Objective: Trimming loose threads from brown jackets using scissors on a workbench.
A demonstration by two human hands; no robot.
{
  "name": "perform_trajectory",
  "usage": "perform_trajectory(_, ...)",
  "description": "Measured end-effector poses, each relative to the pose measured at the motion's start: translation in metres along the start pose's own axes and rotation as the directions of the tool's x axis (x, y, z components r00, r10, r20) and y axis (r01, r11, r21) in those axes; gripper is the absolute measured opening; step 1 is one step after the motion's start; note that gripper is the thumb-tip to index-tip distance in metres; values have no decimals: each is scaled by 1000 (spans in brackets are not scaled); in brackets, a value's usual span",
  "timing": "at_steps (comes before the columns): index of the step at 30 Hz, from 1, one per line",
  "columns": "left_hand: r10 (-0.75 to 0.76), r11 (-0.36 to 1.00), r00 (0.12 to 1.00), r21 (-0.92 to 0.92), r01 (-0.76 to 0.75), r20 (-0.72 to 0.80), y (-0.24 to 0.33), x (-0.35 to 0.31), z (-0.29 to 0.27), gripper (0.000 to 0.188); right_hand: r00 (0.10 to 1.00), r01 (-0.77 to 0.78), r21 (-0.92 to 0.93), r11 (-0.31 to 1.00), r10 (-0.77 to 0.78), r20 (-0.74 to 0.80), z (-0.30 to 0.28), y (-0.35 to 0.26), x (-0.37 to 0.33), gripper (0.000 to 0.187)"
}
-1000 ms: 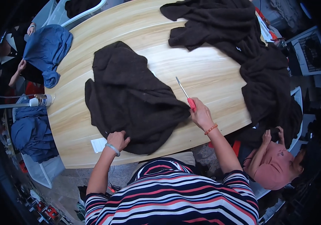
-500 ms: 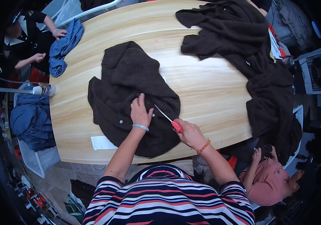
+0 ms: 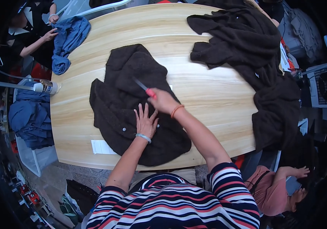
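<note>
A dark brown knitted garment (image 3: 133, 68) lies in folds on the wooden table in front of me. My left hand (image 3: 146, 126) rests flat on it with the fingers spread, between two small shiny buttons. My right hand (image 3: 164, 101) is closed around a red-handled tool (image 3: 151, 92) with a slim metal blade, whose exact kind I cannot make out. The blade points to the far left over the upper part of the garment. Whether its tip touches the cloth is blurred.
More dark brown knitwear (image 3: 243, 38) is heaped along the table's right side. Blue cloth (image 3: 71, 32) lies at the far left, by a co-worker's hands (image 3: 50, 34). A white bottle (image 3: 45, 87) is at the left edge, above a bin of blue clothes (image 3: 31, 122). Another person (image 3: 272, 191) is at lower right.
My right hand has moved the red-handled tool up and to the left across the garment. My left hand has shifted slightly nearer me and flattened. Both co-workers have moved their hands.
</note>
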State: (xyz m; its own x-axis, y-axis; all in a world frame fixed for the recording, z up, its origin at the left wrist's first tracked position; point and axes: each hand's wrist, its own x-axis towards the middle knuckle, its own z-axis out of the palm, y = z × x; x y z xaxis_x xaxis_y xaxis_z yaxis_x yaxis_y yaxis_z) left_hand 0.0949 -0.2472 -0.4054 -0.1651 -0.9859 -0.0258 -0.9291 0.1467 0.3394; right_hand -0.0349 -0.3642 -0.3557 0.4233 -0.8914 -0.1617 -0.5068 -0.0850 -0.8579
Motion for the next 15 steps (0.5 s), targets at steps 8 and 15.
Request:
perform_trajectory(8, 2, 997, 998, -80, -7, -60, 10, -2, -9, 49, 872, -396, -108, 912, 337, -356, -136, 99, -37, 45)
perform_trajectory(15, -40, 997, 999, -69, 42, 29, 8, 17, -6, 59, 926, -376, -210, 903, 358, -121, -116, -1, -140, 40)
